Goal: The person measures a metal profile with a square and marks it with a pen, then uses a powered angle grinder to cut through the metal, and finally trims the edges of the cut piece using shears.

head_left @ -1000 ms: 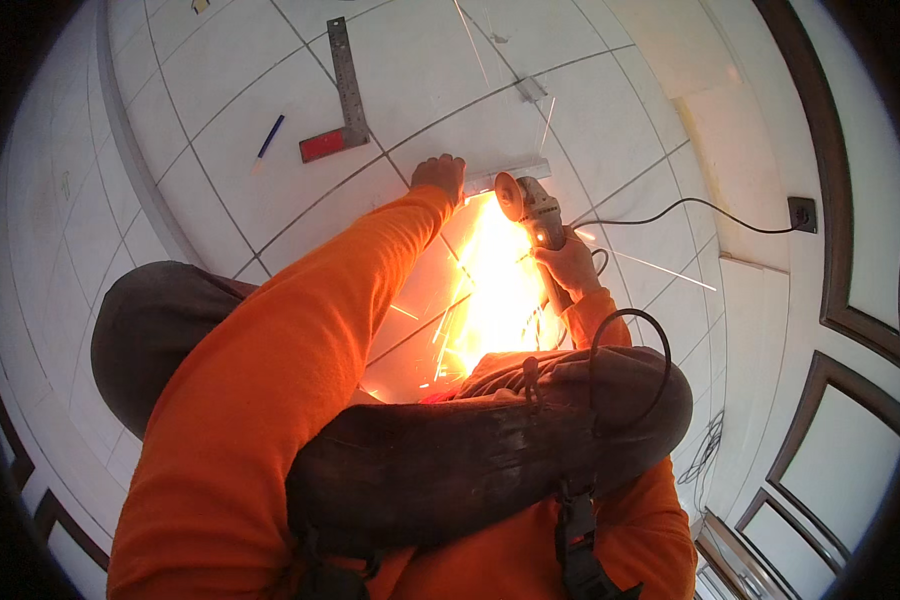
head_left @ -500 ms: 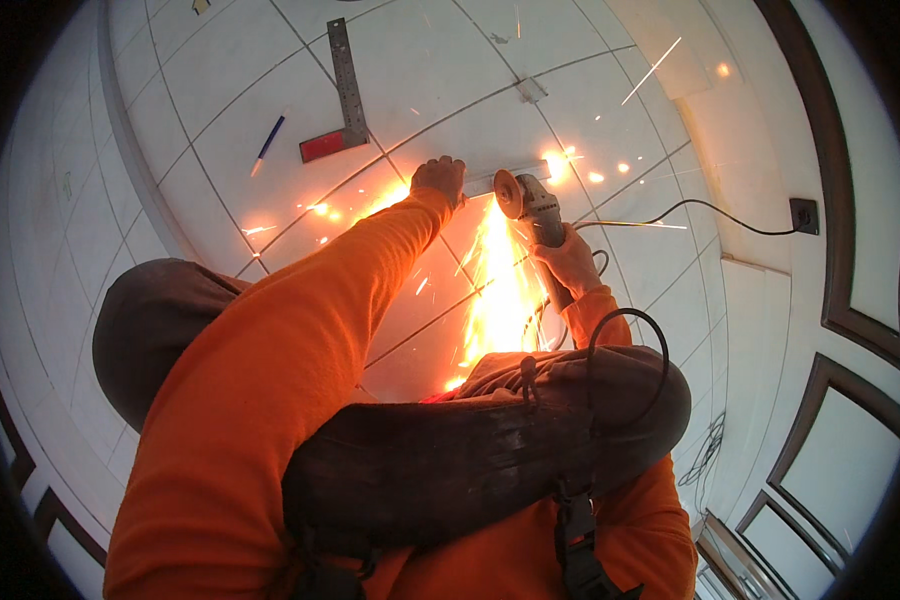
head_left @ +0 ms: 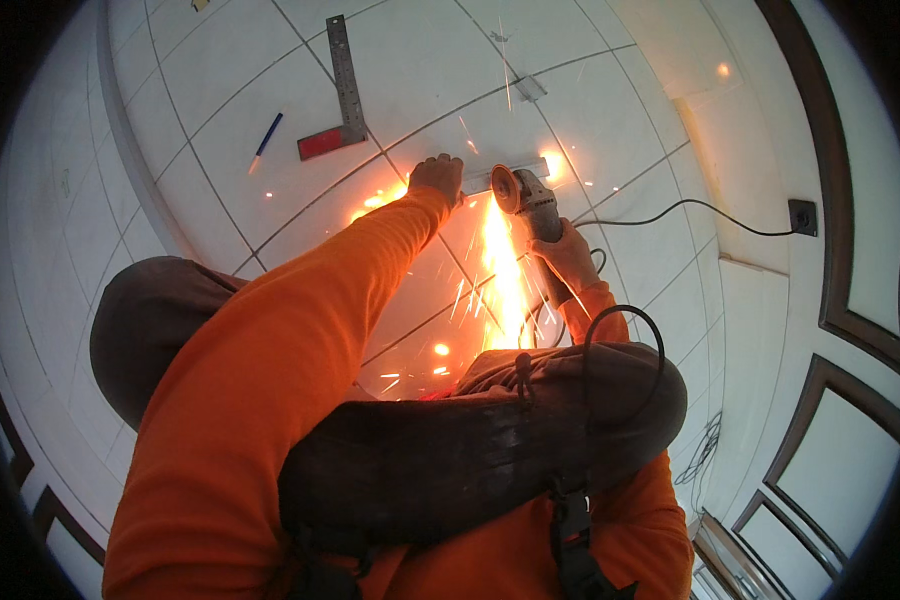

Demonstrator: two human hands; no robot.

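Left hand (head_left: 437, 177) presses flat on the metal strip (head_left: 505, 172) lying on the tiled floor (head_left: 220, 130), right hand (head_left: 568, 258) closed round the grinder (head_left: 530, 200); best kept pinned, disc square, sparks thrown clear of fingers.

Orange long sleeves (head_left: 300, 330), dk brown trousers (head_left: 450, 460), bare hands, no gloves.

**Lighting and image quality: spark glare, heavy fisheye**

Even, bright daylight on the white tiled floor (head_left: 220, 110). The spark stream (head_left: 500, 270) is overexposed, casting orange glow on nearby tiles. Straight grout lines bow strongly; black vignette rings the frame. Focus is acceptable centrally, softer near the rim.
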